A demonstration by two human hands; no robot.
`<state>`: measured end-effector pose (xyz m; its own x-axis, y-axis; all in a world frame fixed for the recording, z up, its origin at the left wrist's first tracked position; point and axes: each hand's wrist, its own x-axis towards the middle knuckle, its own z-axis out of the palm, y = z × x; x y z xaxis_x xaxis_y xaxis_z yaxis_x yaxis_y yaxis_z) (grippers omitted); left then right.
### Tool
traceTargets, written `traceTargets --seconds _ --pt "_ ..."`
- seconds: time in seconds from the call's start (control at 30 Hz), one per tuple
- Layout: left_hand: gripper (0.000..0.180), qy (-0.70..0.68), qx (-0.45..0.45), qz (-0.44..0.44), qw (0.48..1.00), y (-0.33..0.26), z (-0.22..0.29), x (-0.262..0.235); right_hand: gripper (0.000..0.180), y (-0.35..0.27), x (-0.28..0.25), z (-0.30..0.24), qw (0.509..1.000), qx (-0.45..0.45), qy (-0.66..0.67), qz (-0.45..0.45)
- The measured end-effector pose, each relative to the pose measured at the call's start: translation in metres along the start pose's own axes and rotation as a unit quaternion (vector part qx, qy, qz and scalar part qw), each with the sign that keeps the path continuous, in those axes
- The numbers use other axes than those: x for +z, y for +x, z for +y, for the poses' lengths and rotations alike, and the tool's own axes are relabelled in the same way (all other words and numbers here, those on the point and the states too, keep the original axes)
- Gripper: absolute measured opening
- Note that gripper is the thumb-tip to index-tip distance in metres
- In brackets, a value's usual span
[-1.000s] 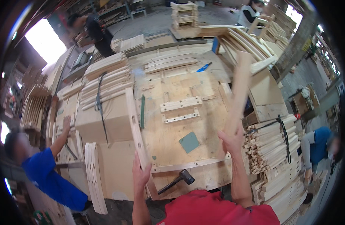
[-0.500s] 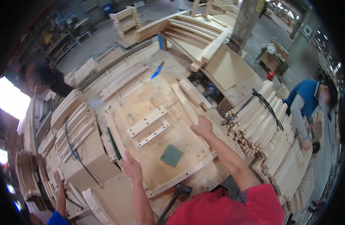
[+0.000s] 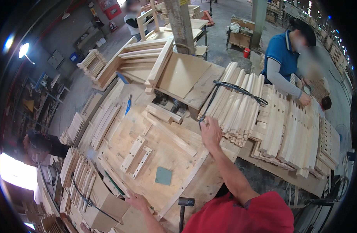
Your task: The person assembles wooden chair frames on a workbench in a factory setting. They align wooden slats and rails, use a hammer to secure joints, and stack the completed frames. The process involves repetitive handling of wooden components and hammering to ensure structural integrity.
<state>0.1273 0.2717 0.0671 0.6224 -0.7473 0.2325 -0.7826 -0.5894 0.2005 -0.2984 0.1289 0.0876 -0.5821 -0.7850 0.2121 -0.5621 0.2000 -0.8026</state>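
My right hand (image 3: 212, 134) reaches to the near left end of a bundle of wooden sticks (image 3: 236, 103), its fingers closed at the end of a black strap (image 3: 240, 88) that lies across them. My left hand (image 3: 137, 202) grips the near end of a long wooden strip (image 3: 114, 174) along the left side of the plywood board (image 3: 147, 196). A second wooden rail (image 3: 170, 134) lies loose and slanted across the board's right part. Between them lie two short drilled wooden pieces (image 3: 134, 153) and a square green pad (image 3: 163, 176).
A black-headed mallet (image 3: 186, 202) is at the board's near edge. Beyond lie a blue-handled tool (image 3: 128, 105) and an assembled wooden frame (image 3: 141, 58). Drilled slats (image 3: 289, 130) are stacked to the right, beside a co-worker in blue (image 3: 281, 58). Another strapped bundle (image 3: 79, 182) stands left.
The view has swung to the right. My right hand has let go of the right wooden rail and moved over to the strapped bundle. My left hand stays at the left strip.
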Motion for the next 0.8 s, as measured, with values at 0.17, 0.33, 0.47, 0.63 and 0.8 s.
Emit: traceTargets --seconds 0.17,0.33,0.47,0.63,0.8 --pt "0.061 -0.055 0.028 -0.005 0.998 -0.01 0.025 0.014 0.064 0.097 -0.05 0.002 0.975 0.094 -0.2 -0.024" --pt "0.06 -0.066 0.008 -0.045 0.997 -0.011 0.008 0.012 0.049 0.112 -0.047 0.002 0.953 0.272 -0.085 -0.108" --pt "0.06 -0.097 0.028 -0.018 0.995 -0.016 0.008 0.02 0.017 0.105 -0.062 0.027 0.952 0.266 -0.042 -0.143" --pt "0.064 -0.039 0.013 0.012 0.999 -0.013 0.009 0.023 0.024 0.039 -0.061 0.051 0.77 0.39 0.308 -0.401" --pt "0.057 -0.189 0.108 -0.003 0.976 -0.012 0.002 0.009 0.024 -0.175 -0.002 0.004 0.66 0.24 0.316 -0.638"
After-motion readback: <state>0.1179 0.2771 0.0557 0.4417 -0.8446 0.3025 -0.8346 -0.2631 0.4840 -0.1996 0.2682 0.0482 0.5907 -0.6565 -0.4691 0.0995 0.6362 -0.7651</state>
